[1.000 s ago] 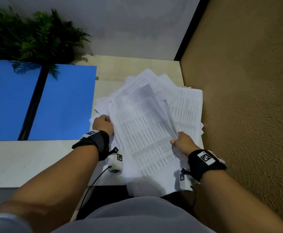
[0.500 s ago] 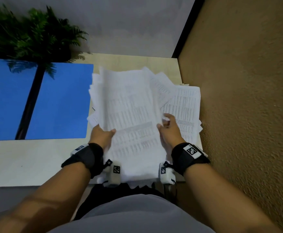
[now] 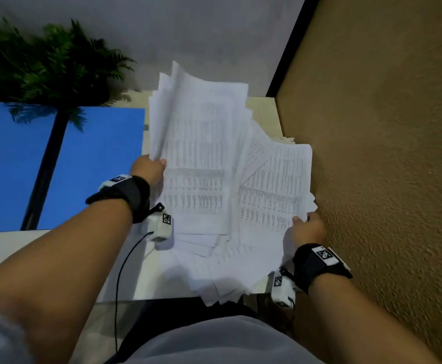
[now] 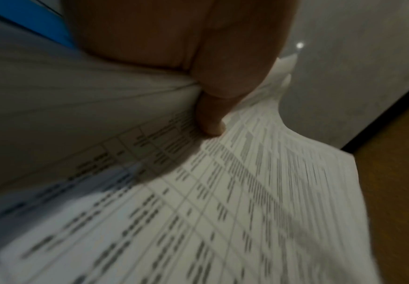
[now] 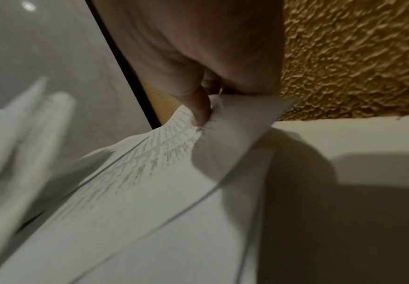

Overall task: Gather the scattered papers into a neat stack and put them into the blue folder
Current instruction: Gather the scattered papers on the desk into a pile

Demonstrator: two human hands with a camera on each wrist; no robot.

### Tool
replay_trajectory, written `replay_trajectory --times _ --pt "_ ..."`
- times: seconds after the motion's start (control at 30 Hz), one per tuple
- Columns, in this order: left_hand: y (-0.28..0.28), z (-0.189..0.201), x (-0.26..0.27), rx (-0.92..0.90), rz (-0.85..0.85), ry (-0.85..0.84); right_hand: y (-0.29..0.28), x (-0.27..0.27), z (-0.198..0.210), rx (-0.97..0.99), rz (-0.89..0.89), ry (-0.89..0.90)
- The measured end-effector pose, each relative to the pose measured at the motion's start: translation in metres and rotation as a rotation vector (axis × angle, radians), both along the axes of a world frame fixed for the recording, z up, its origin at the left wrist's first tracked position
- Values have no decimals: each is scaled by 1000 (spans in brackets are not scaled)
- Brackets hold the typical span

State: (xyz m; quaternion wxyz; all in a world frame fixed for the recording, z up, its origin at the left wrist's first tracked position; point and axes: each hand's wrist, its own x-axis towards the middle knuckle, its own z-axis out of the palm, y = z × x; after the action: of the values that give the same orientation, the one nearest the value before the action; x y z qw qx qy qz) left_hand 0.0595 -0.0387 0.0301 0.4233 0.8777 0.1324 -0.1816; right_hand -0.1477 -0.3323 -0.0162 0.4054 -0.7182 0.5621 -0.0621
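A loose pile of white printed papers (image 3: 209,164) lies fanned on the pale table (image 3: 43,258). My left hand (image 3: 151,166) grips the left edge of a thick bundle and lifts it, thumb on top of the printed sheet (image 4: 213,123). My right hand (image 3: 306,227) pinches the right edge of the lower sheets (image 3: 275,190) near the wall, thumb pressed on the paper (image 5: 198,113). The open blue folder (image 3: 88,164) lies flat to the left of the papers, with a dark spine down its middle.
A textured brown wall (image 3: 385,153) runs close along the table's right side. A green fern-like plant (image 3: 43,64) stands at the back left, overhanging the folder. The table's front edge is just before my body; several sheets overhang it.
My left hand has moved up the left edge and raised the bundle higher. My right hand has left the bundle's right edge and gone down to the right, taking hold of the lower sheets.
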Motion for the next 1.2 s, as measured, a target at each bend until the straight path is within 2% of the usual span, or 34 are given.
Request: replay_trajectory --times 0.1,0.2,0.33,0.43,0.53,0.7,0.87,0.97,1.1,1.2 --pt "-29 3 25 96 -197 20 -4 0 0 144 49 -1" --pt "-39 -4 40 209 -320 74 -5 -3 -1 252 142 69" --pt "-38 -4 47 264 -292 23 -10 -1 5 312 201 71" --pt "-32 -1 46 294 -308 -42 -10 3 14 248 240 86" --pt "-25 3 43 157 -253 -41 -7 15 16 223 305 118" --pt "4 12 31 -34 -133 -1 -7 35 24 131 623 355" --pt "38 -3 -5 -251 -70 66 22 30 19 183 554 253" --pt "54 -30 -29 -307 41 129 36 27 17 175 473 250" --pt "51 -19 -64 -333 204 124 22 27 13 138 449 221" --pt "51 -1 -81 -452 269 86 0 26 21 22 446 252"
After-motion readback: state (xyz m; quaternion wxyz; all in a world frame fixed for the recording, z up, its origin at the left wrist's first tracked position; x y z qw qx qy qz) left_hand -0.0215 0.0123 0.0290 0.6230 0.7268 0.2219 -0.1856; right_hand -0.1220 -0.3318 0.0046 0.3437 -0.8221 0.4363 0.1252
